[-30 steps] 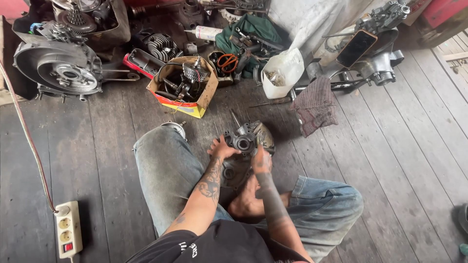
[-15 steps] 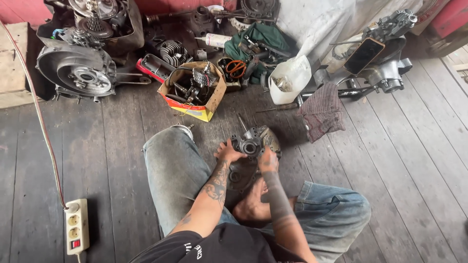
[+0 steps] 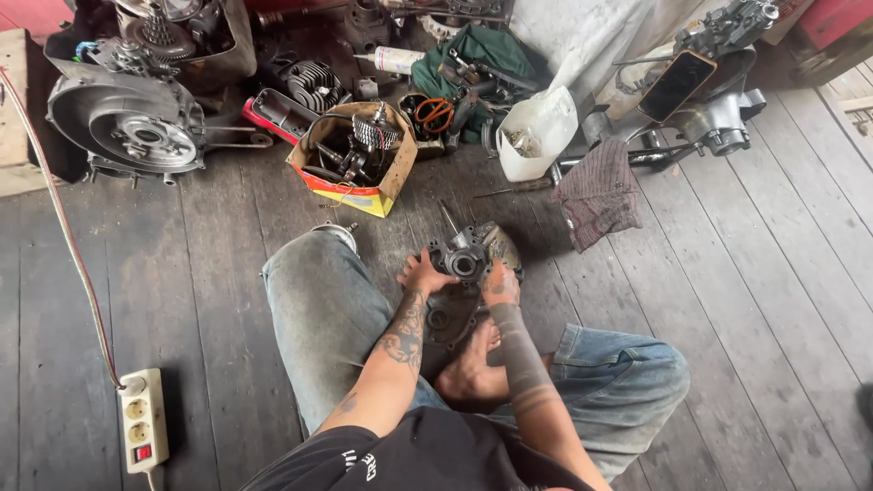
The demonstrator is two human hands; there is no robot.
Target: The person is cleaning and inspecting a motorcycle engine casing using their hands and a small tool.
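1. Left hand: fingers curled onto the left edge of the engine casing, gripping it.
2. Right hand: fingers wrapped over the casing's right edge, gripping; fingertips hidden behind the metal.
3. Engine casing: dark grey cast part with a round bore facing up and a thin shaft sticking out at the top left. It sits on the plank floor between the person's knees, just above a bare foot.
4. Both forearms are tattooed. Legs in faded jeans, folded either side of the casing.
5. Cardboard box: open top, brown walls, with a yellow and red printed band along the lower front edge. Full of gears and small metal parts. Well above the casing, left of centre.
6. White plastic jug: top cut open, small parts inside, right of the box.
7. Checked rag: dark red-grey, lying flat to the right of the jug.
8. White tube with a coloured label: lies on its side behind the box.
9. Green bag: behind the jug, tools on it.
10. Large engine cover: grey, round, far left.
11. Power strip: white, red switch, lower left, with a reddish cable running up the left edge.
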